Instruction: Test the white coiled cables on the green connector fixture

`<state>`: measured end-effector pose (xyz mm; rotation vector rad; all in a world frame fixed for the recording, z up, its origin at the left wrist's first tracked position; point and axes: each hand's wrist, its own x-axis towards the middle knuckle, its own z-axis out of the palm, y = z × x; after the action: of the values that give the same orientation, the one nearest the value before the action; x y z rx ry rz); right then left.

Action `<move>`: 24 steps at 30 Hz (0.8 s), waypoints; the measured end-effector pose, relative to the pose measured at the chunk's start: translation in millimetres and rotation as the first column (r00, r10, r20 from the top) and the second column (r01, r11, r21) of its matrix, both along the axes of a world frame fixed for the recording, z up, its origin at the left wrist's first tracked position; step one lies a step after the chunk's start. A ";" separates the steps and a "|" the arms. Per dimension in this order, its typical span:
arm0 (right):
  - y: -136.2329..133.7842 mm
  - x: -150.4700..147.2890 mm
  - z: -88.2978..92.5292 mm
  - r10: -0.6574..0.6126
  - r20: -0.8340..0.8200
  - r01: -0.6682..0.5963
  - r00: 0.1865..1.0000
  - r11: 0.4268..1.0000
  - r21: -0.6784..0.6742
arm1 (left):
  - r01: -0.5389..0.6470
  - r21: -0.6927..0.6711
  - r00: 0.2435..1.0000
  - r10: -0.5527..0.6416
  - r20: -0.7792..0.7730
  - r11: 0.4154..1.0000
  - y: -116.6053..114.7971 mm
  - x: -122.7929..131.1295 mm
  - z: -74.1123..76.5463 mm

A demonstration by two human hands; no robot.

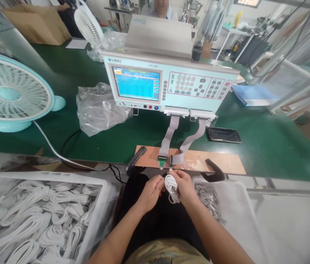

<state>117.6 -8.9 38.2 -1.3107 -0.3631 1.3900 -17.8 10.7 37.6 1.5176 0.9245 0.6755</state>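
A coiled white cable [171, 187] is held between my two hands just off the table's front edge. My left hand [152, 190] pinches at the coil's left side, close to a small green circuit board [161, 163]. On the other side, my right hand [184, 185] is closed around the coil, its fingertips by a dark connector [171, 161]. Grey ribbon cables [168, 137] run from the board and the connector up to a tester [143, 66] with a lit blue screen. Whether a cable plug sits in either connector is hidden by my fingers.
Black clamps [135, 161] hold a copper-coloured strip [226, 161] at the table edge. White bins of coiled cables stand left [99, 179] and right [240, 194]. A phone [224, 135], plastic bag [97, 108] and fan [8, 91] lie around the tester. A person sits beyond.
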 end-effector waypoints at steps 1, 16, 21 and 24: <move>0.8 0.2 0.1 -0.004 -0.017 0.004 1.000 1.000 0.004 | 0.018 0.043 1.000 -0.018 -0.004 0.999 2.4 -1.1 3.1; 4.4 10.3 -5.7 0.099 0.103 -0.107 0.990 0.992 0.072 | -0.317 0.052 0.947 0.313 0.073 0.947 10.0 16.4 -3.0; 4.6 11.1 -7.4 0.108 0.094 -0.116 0.990 0.989 0.088 | -0.364 -0.008 0.928 0.364 0.079 0.931 9.5 18.9 -1.1; 4.4 10.8 -6.5 0.110 0.090 -0.117 0.990 0.990 0.077 | -0.430 -0.081 0.897 0.436 0.080 0.899 6.8 22.6 -1.4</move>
<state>128.3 -4.6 31.8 -1.3009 -0.5555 1.4012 4.7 17.5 36.2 1.2184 1.2133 1.0215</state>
